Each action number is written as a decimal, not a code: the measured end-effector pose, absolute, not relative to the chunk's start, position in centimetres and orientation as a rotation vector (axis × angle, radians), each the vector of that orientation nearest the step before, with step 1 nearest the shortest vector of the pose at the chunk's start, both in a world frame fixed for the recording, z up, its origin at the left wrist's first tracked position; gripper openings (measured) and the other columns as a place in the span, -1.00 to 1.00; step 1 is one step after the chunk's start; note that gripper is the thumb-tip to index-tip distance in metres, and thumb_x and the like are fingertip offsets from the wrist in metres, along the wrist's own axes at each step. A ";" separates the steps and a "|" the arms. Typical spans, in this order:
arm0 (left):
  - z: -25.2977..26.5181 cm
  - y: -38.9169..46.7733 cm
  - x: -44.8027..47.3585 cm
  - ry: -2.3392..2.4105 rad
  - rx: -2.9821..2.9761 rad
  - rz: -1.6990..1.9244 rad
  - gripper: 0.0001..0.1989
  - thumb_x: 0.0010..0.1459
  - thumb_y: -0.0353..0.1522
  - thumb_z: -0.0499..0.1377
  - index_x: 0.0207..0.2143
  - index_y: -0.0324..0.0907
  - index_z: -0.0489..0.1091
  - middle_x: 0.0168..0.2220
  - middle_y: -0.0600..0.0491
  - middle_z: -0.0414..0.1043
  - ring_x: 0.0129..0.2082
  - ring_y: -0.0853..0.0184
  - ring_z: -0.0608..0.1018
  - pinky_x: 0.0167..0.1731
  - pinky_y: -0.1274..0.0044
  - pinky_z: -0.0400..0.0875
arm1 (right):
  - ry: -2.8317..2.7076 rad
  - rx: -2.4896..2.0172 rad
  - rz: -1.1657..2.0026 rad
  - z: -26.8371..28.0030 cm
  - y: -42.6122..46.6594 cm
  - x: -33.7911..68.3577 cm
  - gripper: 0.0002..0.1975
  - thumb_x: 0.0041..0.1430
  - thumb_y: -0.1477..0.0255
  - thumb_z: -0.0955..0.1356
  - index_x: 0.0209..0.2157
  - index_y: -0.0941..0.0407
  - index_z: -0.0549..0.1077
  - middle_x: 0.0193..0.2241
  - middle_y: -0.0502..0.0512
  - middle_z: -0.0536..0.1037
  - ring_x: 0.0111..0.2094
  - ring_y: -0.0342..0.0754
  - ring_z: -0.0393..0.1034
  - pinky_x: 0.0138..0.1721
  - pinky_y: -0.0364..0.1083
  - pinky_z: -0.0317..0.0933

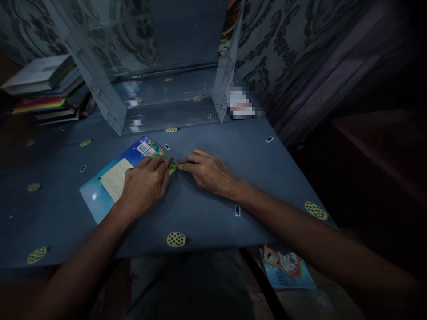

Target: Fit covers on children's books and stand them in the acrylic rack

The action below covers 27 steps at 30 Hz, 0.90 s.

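Observation:
A glossy blue book lies at an angle on the table, showing a cream text panel, a barcode label and a colourful picture edge. My left hand rests over its right part, fingers curled together at the cover near the corner. With thumb and forefinger closed, my right hand pinches at the small yellow-green corner of the book that sticks out past my left fingers. The exact grip of both hands' fingertips is partly hidden.
A clear acrylic stand rises at the back of the pineapple-patterned tablecloth. Stacked books are at the far left. A blurred white item sits behind right. Below the front edge, a colourful packet or booklet lies low.

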State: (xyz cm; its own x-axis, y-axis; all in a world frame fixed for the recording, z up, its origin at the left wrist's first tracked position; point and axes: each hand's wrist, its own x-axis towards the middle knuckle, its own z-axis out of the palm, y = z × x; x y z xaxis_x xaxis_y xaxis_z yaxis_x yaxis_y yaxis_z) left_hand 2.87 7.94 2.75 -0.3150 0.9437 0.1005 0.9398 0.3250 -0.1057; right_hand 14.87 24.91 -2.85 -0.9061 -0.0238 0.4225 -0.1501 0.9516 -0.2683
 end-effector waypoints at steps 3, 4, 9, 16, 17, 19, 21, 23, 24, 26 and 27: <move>2.7 7.9 2.8 -2.421 -1.750 0.063 -0.63 0.42 -0.33 -0.05 -0.01 -0.18 0.53 -0.05 -0.07 0.60 -0.08 0.14 0.58 -0.37 0.45 0.40 | -2.710 0.120 0.402 -2.9 24.9 14.8 -0.69 0.37 0.60 0.25 -0.09 0.11 0.61 -0.26 0.13 0.54 -0.22 -0.01 0.30 -0.29 -0.08 0.21; 2.6 7.9 2.8 -2.417 -1.752 0.066 -0.63 0.42 -0.33 -0.05 -0.03 -0.19 0.54 -0.06 -0.07 0.60 -0.08 0.14 0.58 -0.38 0.45 0.40 | -2.711 0.120 0.406 -2.9 24.9 14.8 -0.69 0.37 0.60 0.25 -0.09 0.11 0.61 -0.26 0.13 0.54 -0.22 -0.01 0.30 -0.29 -0.08 0.21; 2.7 7.9 2.8 -2.412 -1.753 0.018 -0.64 0.42 -0.33 -0.05 -0.04 -0.18 0.53 -0.05 -0.08 0.60 -0.07 0.13 0.59 -0.35 0.43 0.42 | -2.694 0.121 0.446 -3.1 25.0 14.7 -0.69 0.36 0.60 0.26 -0.09 0.10 0.62 -0.27 0.13 0.52 -0.22 -0.01 0.29 -0.28 -0.07 0.21; 2.8 7.8 2.7 -2.393 -1.750 0.016 -0.63 0.41 -0.34 -0.06 -0.04 -0.17 0.54 -0.07 -0.07 0.62 -0.09 0.14 0.60 -0.37 0.44 0.43 | -2.706 0.115 0.458 -2.7 24.9 14.8 -0.68 0.35 0.63 0.25 -0.10 0.12 0.62 -0.28 0.14 0.52 -0.23 0.00 0.29 -0.27 -0.06 0.23; 2.8 7.8 2.7 -2.392 -1.752 0.011 -0.63 0.41 -0.34 -0.05 -0.03 -0.18 0.54 -0.07 -0.07 0.61 -0.09 0.14 0.60 -0.37 0.43 0.44 | -2.705 0.113 0.463 -2.7 24.9 14.8 -0.68 0.35 0.63 0.25 -0.10 0.12 0.61 -0.27 0.14 0.52 -0.23 0.00 0.29 -0.26 -0.06 0.23; 2.8 7.8 2.7 -2.397 -1.758 -0.002 -0.63 0.41 -0.34 -0.05 -0.02 -0.18 0.54 -0.07 -0.08 0.61 -0.08 0.13 0.60 -0.35 0.41 0.45 | -2.703 0.113 0.476 -2.7 24.9 14.8 -0.68 0.34 0.63 0.25 -0.10 0.12 0.61 -0.27 0.15 0.53 -0.23 0.00 0.29 -0.25 -0.06 0.24; 2.8 7.8 2.7 -2.407 -1.761 -0.008 -0.63 0.40 -0.34 -0.05 0.00 -0.18 0.54 -0.07 -0.08 0.61 -0.08 0.13 0.60 -0.34 0.40 0.46 | -2.702 0.117 0.479 -2.7 25.0 14.8 -0.67 0.34 0.63 0.25 -0.10 0.12 0.61 -0.27 0.15 0.53 -0.23 0.00 0.30 -0.25 -0.06 0.24; 2.8 7.8 2.7 -2.412 -1.758 -0.003 -0.62 0.40 -0.34 -0.05 0.00 -0.18 0.53 -0.06 -0.08 0.60 -0.08 0.13 0.60 -0.35 0.40 0.46 | -2.704 0.126 0.469 -2.7 25.0 14.8 -0.67 0.34 0.63 0.25 -0.09 0.12 0.61 -0.27 0.15 0.53 -0.23 0.00 0.30 -0.25 -0.06 0.24; 2.8 7.8 2.7 -2.413 -1.755 -0.003 -0.62 0.40 -0.34 -0.05 0.00 -0.18 0.53 -0.06 -0.08 0.60 -0.07 0.12 0.59 -0.35 0.40 0.46 | -2.703 0.129 0.462 -2.7 25.0 14.8 -0.67 0.34 0.63 0.24 -0.09 0.12 0.61 -0.28 0.15 0.53 -0.23 0.00 0.30 -0.25 -0.07 0.24; 2.8 7.8 2.6 -2.410 -1.754 -0.013 -0.64 0.39 -0.34 -0.04 -0.01 -0.18 0.54 -0.06 -0.07 0.60 -0.07 0.12 0.59 -0.36 0.39 0.46 | -2.696 0.132 0.449 -2.7 25.0 14.8 -0.67 0.34 0.63 0.24 -0.09 0.13 0.61 -0.28 0.15 0.54 -0.24 -0.01 0.29 -0.24 -0.07 0.25; 2.7 7.7 2.6 -2.406 -1.758 -0.022 -0.64 0.38 -0.34 -0.03 -0.02 -0.16 0.54 -0.05 -0.07 0.60 -0.07 0.12 0.59 -0.36 0.39 0.46 | -2.690 0.132 0.445 -2.8 25.1 14.8 -0.67 0.34 0.63 0.24 -0.10 0.13 0.61 -0.28 0.14 0.54 -0.24 -0.01 0.29 -0.24 -0.07 0.25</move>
State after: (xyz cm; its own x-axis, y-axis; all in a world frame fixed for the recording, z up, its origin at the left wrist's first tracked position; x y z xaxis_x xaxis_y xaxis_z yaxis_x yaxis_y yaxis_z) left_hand 2.58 7.75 2.75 -0.2952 0.9453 0.1387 0.9477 0.3081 -0.0831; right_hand 14.80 25.05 -2.78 -0.9119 -0.0261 0.4095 -0.1567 0.9445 -0.2886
